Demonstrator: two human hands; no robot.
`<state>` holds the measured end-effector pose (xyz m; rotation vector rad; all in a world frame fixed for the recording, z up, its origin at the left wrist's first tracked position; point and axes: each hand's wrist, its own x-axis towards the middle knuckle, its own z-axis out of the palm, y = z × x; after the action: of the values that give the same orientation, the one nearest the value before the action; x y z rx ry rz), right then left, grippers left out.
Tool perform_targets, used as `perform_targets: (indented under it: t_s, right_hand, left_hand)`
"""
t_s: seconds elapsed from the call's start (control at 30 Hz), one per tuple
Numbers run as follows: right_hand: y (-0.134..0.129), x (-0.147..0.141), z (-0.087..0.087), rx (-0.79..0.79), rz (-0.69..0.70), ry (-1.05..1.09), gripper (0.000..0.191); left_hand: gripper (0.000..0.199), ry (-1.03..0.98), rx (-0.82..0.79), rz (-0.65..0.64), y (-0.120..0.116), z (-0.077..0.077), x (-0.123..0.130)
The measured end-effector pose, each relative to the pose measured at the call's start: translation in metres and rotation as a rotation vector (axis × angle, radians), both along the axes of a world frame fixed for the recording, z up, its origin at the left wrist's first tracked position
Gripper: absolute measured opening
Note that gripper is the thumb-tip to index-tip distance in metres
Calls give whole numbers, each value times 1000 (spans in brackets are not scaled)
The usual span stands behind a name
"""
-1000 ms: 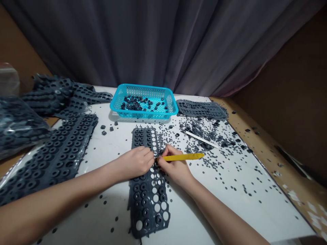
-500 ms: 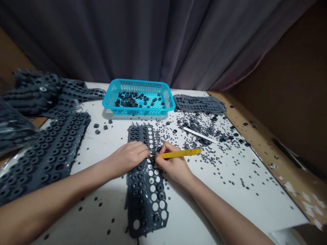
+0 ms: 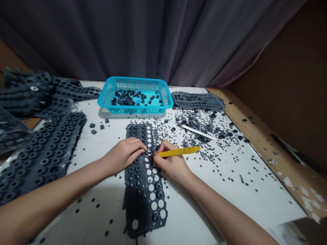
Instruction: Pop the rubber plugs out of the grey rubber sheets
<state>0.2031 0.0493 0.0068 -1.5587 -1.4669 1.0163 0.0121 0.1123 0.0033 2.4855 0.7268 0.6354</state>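
A strip of black rubber sheet lies lengthwise before me, with moulded rings on its left and a run of round holes down its right. My left hand rests across its middle, fingers curled, thumb and forefinger pinched at the sheet beside the holes. From the other side, my right hand grips a craft knife with a yellow handle like a pen. Its dark tip touches the strip close to my left fingertips; the exact contact is partly hidden by the fingers.
A blue basket holding small black rings stands behind the strip. Larger ringed sheets lie at left, another sheet at back right. Tiny black discs and a white stick are scattered at right. A grey curtain hangs behind.
The view has shifted slightly. My left hand has drawn back a little to the left, its thumb and forefinger now showing more. The knife stays in my right hand at the same row of holes.
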Motion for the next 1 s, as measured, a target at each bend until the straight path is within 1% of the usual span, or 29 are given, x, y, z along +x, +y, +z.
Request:
perform_targets:
  t_s: [0.07, 0.2, 0.27, 0.33, 0.4, 0.47, 0.53, 0.67, 0.77, 0.87, 1.0]
  right_hand:
    - [0, 0, 0, -10, -4, 4, 16]
    - [0, 0, 1, -19, -8, 24, 16]
    - [-1, 1, 0, -34, -3, 45, 16]
    - [-1, 2, -1, -55, 10, 87, 16]
    - [1, 3, -2, -74, 10, 153, 15]
    - [3, 3, -2, -77, -19, 206, 16]
    - [6, 1, -2, -70, -57, 223, 17]
    - [9, -2, -1, -71, -79, 200, 17]
    - [9, -3, 0, -80, -83, 199, 17]
    - [8, -3, 0, -85, -85, 217, 17]
    - [9, -3, 2, -42, -52, 97, 16]
  left_hand:
    - [19, -2, -68, 46, 0, 2, 0]
    - [20, -24, -207, 189, 2, 7, 0]
    - [20, -47, -297, 236, 3, 9, 1]
    - [22, -112, -432, 270, 4, 12, 1]
    - [27, -229, -582, 297, 4, 14, 1]
    - [30, -347, -723, 313, 3, 17, 2]
    - [27, -439, -852, 318, 3, 19, 2]
    - [29, -517, -1090, 330, 4, 22, 3]
    - [32, -517, -1196, 374, 6, 25, 5]
    - [31, -525, -1249, 394, 6, 26, 5]
    - [30, -531, -1322, 409, 6, 24, 5]
